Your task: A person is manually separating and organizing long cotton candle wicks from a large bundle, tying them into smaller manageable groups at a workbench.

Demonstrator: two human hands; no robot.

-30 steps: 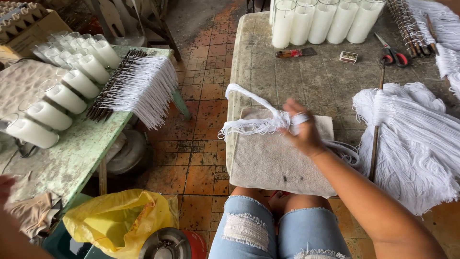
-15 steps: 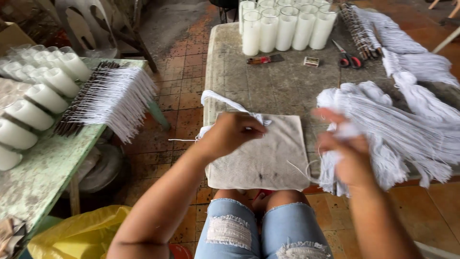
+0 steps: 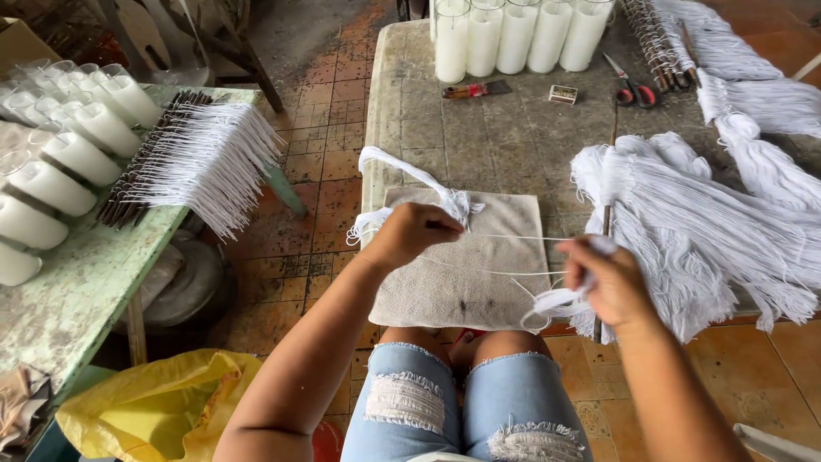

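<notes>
Basically, top-down: grey stone worktop (image 3: pixel 513 137) ahead, green worktop (image 3: pixel 77 291) off to the left side. Big heap of white wick string (image 3: pixel 710 222) lies on the grey worktop's right part, more white bundles (image 3: pixel 753 94) behind it. Beige cloth (image 3: pixel 479 274) is spread on the near edge, over the person's knees. Row of white glass candles (image 3: pixel 513 38) stands at the far edge; scissors (image 3: pixel 633 90), a scraper (image 3: pixel 475 89) and a small box (image 3: pixel 562 94) lie just in front of them. On the green worktop: candles lying on their sides (image 3: pixel 60 162) and a row of sticks with hanging white strings (image 3: pixel 205 162). Yellow bag (image 3: pixel 154 402) on the floor, lower left.

Left hand (image 3: pixel 415 235) is clenched over the cloth, pinching a small tangled string bundle (image 3: pixel 445 201) and the ends of thin strands (image 3: pixel 513 252). Right hand (image 3: pixel 603 287) is closed on the other ends, with a loop of string around the fingers, just beside the big heap. Strands run taut between both hands, above the cloth.
</notes>
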